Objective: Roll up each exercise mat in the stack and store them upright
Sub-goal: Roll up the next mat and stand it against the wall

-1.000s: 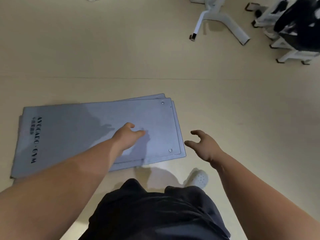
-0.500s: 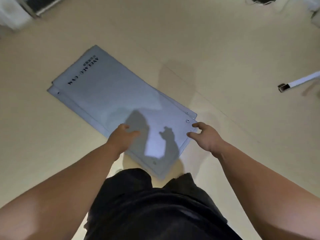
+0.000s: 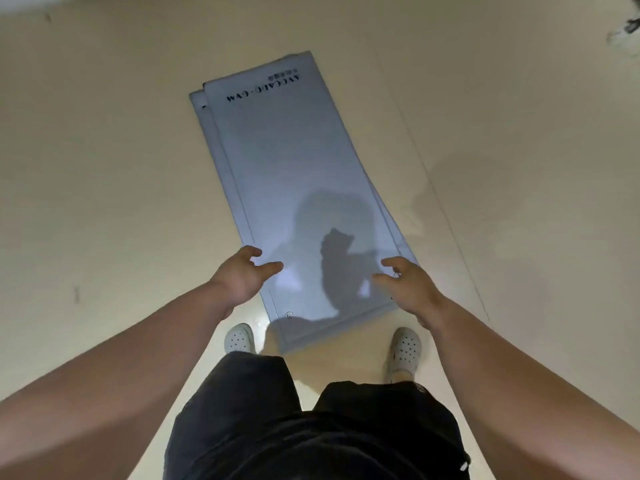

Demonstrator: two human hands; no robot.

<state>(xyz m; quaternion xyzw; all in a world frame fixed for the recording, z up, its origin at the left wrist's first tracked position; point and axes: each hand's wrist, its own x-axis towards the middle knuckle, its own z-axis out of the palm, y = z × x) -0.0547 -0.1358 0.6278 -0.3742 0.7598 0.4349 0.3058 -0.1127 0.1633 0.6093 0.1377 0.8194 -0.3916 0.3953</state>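
A stack of flat blue-grey exercise mats (image 3: 294,174) lies on the beige floor, running away from me, with black lettering at the far end. The edges of lower mats show on the left and at the near end. My left hand (image 3: 244,275) hovers over the near left edge of the top mat, fingers loosely spread and holding nothing. My right hand (image 3: 407,282) is over the near right edge, fingers relaxed and empty. Whether either hand touches the mat is unclear.
My two feet in white perforated clogs (image 3: 239,339) (image 3: 405,351) stand on either side of the near end of the stack. Bare beige floor (image 3: 104,188) surrounds the mats. A dark object (image 3: 628,27) sits at the far right edge.
The view has swung round so the mats now run straight ahead. Both hands have moved to the two near corners of the top mat, wider apart than before.
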